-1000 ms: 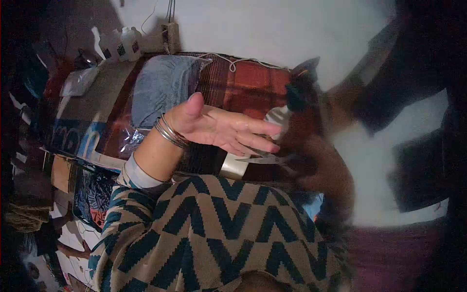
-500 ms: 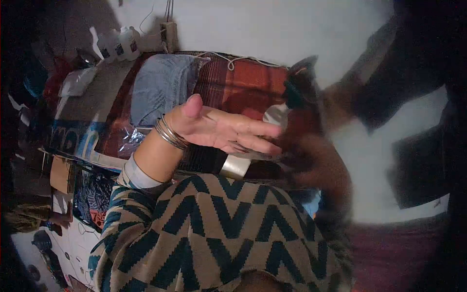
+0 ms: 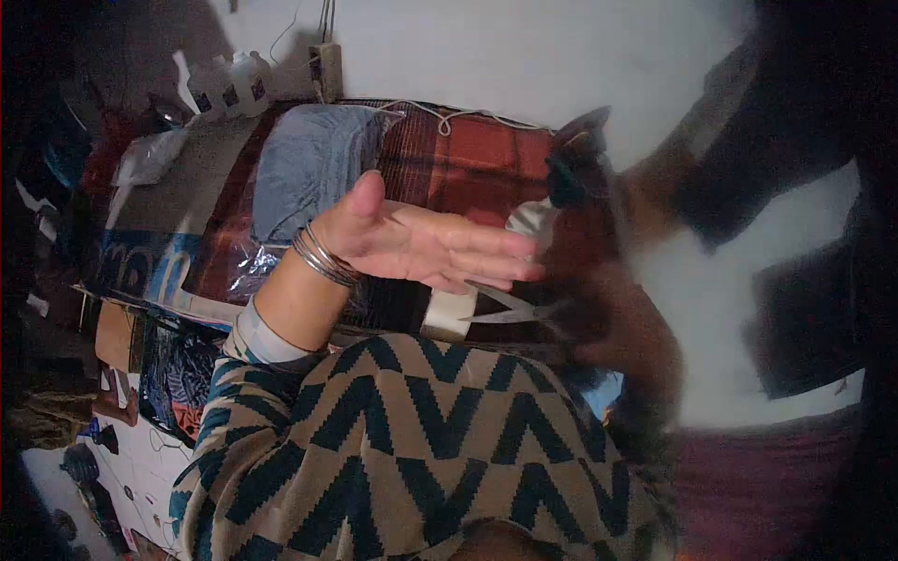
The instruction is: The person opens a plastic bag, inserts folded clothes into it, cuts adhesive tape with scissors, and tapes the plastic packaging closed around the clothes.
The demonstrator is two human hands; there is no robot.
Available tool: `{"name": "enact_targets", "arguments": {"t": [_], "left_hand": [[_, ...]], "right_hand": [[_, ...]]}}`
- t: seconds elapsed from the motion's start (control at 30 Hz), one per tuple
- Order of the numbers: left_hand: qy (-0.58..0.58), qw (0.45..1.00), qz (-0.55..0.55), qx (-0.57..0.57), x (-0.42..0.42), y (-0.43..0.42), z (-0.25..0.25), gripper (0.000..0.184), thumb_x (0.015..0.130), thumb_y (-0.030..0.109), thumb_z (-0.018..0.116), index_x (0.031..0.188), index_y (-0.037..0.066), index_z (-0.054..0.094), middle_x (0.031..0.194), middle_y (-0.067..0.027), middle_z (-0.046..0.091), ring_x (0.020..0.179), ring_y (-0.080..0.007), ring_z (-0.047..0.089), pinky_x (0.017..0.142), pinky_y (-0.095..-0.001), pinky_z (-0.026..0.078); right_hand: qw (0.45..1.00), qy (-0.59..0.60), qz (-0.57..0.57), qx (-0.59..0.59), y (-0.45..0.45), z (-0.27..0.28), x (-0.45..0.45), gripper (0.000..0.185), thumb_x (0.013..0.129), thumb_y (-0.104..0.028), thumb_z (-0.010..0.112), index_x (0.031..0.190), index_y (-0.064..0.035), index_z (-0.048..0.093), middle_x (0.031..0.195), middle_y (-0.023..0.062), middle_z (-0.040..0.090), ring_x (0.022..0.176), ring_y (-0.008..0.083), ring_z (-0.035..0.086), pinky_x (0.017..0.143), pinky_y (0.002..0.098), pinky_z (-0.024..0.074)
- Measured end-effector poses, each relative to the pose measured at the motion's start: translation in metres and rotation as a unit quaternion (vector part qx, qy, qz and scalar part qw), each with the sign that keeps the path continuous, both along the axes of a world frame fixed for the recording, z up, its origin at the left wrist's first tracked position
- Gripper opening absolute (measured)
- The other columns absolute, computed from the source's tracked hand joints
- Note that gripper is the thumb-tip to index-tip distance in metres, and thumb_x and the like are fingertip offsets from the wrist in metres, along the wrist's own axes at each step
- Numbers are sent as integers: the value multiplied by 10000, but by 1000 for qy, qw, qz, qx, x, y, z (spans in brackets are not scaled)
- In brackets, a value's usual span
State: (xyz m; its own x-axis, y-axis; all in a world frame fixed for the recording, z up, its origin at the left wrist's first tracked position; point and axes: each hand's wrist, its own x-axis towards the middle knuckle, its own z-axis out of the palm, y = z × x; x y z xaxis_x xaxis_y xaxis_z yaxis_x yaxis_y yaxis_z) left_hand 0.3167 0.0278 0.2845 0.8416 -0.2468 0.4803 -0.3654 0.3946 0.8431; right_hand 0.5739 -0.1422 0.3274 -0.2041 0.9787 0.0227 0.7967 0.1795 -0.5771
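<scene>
My left hand (image 3: 426, 245) is stretched out palm up, thumb raised, with metal bangles (image 3: 325, 259) at the wrist. It looks to hold nothing. Just right of its fingertips, in shadow and blurred, my right hand (image 3: 617, 323) appears to hold a pair of scissors (image 3: 510, 309). The blades are spread apart and point left, the upper one close under the left fingers. Behind the lower blade is a cream-coloured roll (image 3: 447, 316). A white rounded object (image 3: 531, 221) shows beyond the left fingertips. The right fingers and the scissor handles are hard to make out.
Blue-grey cloth (image 3: 309, 168) in clear plastic lies behind my left hand on a red plaid cover (image 3: 491, 168). White bottles (image 3: 241, 86) and a power strip (image 3: 325, 73) stand along the wall. Dark blurred shapes (image 3: 739, 159) fill the right side.
The scissor blades now show plainly, spread apart, below the left fingers; earlier they were blurred. My left hand has shifted slightly, its fingers straighter and closer together.
</scene>
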Motion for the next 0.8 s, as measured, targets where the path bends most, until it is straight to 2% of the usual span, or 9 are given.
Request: {"name": "enact_targets", "arguments": {"t": [0.17,0.23,0.4,0.47,0.57,0.67,0.73,0.77,0.8], "left_hand": [[6,999,29,-11,-12,5,10,1302,581,947,267,1440,-20,115,1465,-270,180,1358,-337,251,1080,-465,208],[3,999,31,-13,-11,4,12,1303,577,949,266,1441,-15,117,1461,-279,180,1352,-343,261,1075,-471,222],[-81,996,-39,29,2,0,21,1278,597,935,272,1430,-28,159,1450,-310,161,1355,-393,219,1088,-488,178],[-90,994,-49,26,4,-6,20,1258,616,920,283,1425,-36,170,1453,-310,144,1359,-408,190,1092,-495,164],[-114,991,-67,25,9,-12,31,1228,644,895,303,1417,-51,179,1460,-308,107,1365,-427,131,1098,-506,141],[-151,985,-82,27,14,-12,32,1229,648,889,310,1413,-62,174,1466,-303,75,1372,-427,83,1102,-509,133],[-174,980,-89,21,11,-13,32,1239,642,893,308,1411,-68,170,1468,-300,63,1375,-422,65,1102,-509,133],[-137,988,-70,23,5,-15,35,1243,639,894,308,1410,-71,169,1468,-300,63,1376,-420,65,1104,-508,131],[-118,991,-60,24,4,-16,34,1245,638,894,309,1409,-73,168,1468,-300,64,1376,-419,65,1104,-508,129]], "right_hand": [[998,4,-41,-46,-19,-1,27,653,501,-185,788,1074,-16,524,1048,187,527,961,374,537,832,400,447],[999,-1,-46,-7,-22,2,23,661,484,-185,789,1063,-13,521,1042,180,522,943,375,538,834,393,446],[999,-4,-41,15,-7,-20,23,659,473,-186,789,1053,-14,528,961,167,504,912,366,524,809,396,443],[999,16,-23,25,-1,-19,13,655,470,-197,789,1044,-14,531,937,163,496,908,363,517,805,401,441],[994,-8,53,100,4,-3,-1,630,466,-218,780,1006,-9,531,933,167,492,924,362,511,807,409,434],[998,-11,45,46,4,4,-6,619,467,-225,769,996,-8,533,942,172,487,932,358,509,808,413,427],[995,-33,52,83,5,6,-8,583,471,-216,770,968,-8,550,907,164,501,890,351,525,778,407,439],[993,-41,55,95,6,7,-8,571,472,-213,771,959,-8,556,895,162,506,876,348,530,769,405,442],[996,-27,58,60,8,7,-7,539,476,-211,773,930,-6,567,875,158,524,842,343,546,740,400,452]]}}
